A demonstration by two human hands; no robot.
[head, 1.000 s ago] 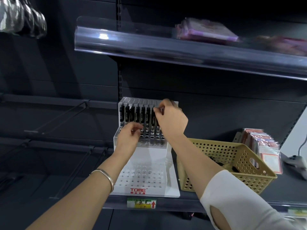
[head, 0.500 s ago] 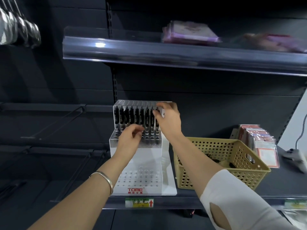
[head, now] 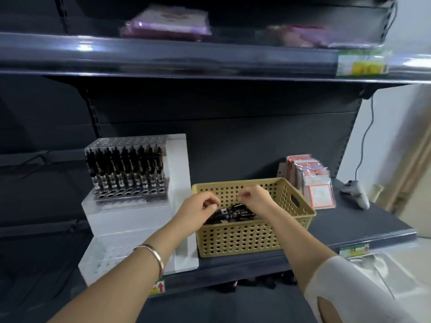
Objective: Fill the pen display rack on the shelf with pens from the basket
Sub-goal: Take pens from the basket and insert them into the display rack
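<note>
The pens [head: 233,214] I want lie in a dark heap at the bottom of the yellow basket [head: 245,238], all mixed up and pointing different ways. I think they are light, hard and smooth. That makes them easy to lift but easy to drop, and they may roll or catch on each other. The best place to hold one is the middle of its body, with my thumb and two fingers. Then I can turn it tip down for a hole.

My left hand [head: 198,207] is low over the near left side of the heap, fingers curled down onto the pens. My right hand [head: 253,198] is a bit higher, over the middle of the basket, fingertips bunched together. I cannot tell if either hand has a pen yet — the fingers hide it.

The basket stands on the shelf [head: 349,220], just beside the white rack [head: 130,215], which is on its left. The top step of the rack has a row of standing pens [head: 126,169], black and upright. The low front step shows bare holes, so I think there is a lot left to fill.

Past the basket on the right, some flat packets [head: 310,183] lean against the back of the shelf.
</note>
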